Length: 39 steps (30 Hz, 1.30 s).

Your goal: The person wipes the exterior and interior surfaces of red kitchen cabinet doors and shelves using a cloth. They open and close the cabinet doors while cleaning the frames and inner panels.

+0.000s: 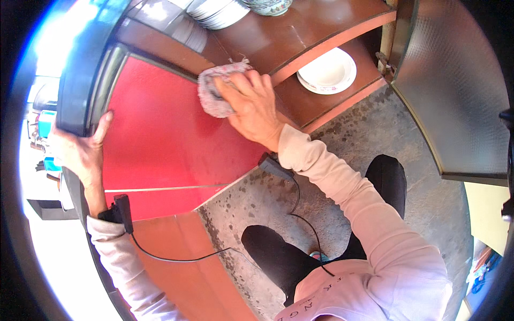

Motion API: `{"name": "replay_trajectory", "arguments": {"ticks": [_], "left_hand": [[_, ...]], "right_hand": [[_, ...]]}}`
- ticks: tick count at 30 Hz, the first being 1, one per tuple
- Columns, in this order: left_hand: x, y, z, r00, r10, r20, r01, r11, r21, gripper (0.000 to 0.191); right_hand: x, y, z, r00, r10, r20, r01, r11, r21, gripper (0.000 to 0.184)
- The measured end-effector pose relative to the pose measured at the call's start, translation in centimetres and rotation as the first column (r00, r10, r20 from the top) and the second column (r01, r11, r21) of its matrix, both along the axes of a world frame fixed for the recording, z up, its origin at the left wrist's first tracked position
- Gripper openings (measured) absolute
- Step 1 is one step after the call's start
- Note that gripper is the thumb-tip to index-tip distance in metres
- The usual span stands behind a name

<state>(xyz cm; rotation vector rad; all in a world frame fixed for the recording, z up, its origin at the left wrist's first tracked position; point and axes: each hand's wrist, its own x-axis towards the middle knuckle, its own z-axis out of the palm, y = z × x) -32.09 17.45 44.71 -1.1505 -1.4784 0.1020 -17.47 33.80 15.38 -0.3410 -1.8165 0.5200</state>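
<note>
My right hand [251,106] presses a folded, pinkish-grey cloth [215,90] against the upper right edge of a red panel [160,128], beside the brown cabinet shelves. At the left, my left hand [82,150] rests on the dark rim of the counter [78,88], its thumb raised along the panel's left edge and its fingers blurred by glare. Nothing shows in the left hand. White dishes [327,72] lie on the lower shelf [297,104], to the right of the cloth. Each wrist bears a strapped black device with a cable.
Stacked white plates [219,12] and patterned bowls [269,6] stand on the upper shelf [261,40]. A textured cabinet door [453,88] hangs open at the right. My knees are over the spotted concrete floor [321,204]. Various objects sit on the bright counter at far left.
</note>
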Motion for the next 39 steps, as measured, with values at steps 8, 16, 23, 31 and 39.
{"name": "replay_trajectory", "arguments": {"ticks": [8, 16, 23, 31, 39], "left_hand": [[-0.1, -0.1, -0.3, 0.994, 0.061, -0.085, -0.052, 0.993, 0.110, 0.105], [-0.1, -0.4, -0.8, 0.993, 0.111, -0.031, -0.105, 0.983, 0.152, 0.103], [-0.4, -0.2, -0.8, 0.999, 0.017, -0.035, -0.011, 0.982, 0.187, 0.106], [-0.4, -0.3, -0.9, 0.999, 0.020, 0.029, -0.025, 0.981, 0.191, 0.106], [-0.4, -0.4, -0.8, 0.991, 0.130, 0.039, -0.136, 0.973, 0.186, 0.106]], "right_hand": [[3.8, -0.7, -2.4, 0.940, -0.027, 0.339, 0.052, 0.997, -0.065, 0.062], [2.7, -0.9, -1.0, 0.947, -0.064, 0.314, 0.095, 0.992, -0.082, 0.061], [0.2, 1.7, 10.6, 0.991, -0.122, -0.057, 0.132, 0.962, 0.237, 0.057], [1.2, 1.1, 8.9, 0.980, -0.172, 0.099, 0.150, 0.968, 0.203, 0.057], [2.2, 5.4, 8.3, 0.975, 0.107, -0.193, -0.137, 0.980, -0.147, 0.048]]}}
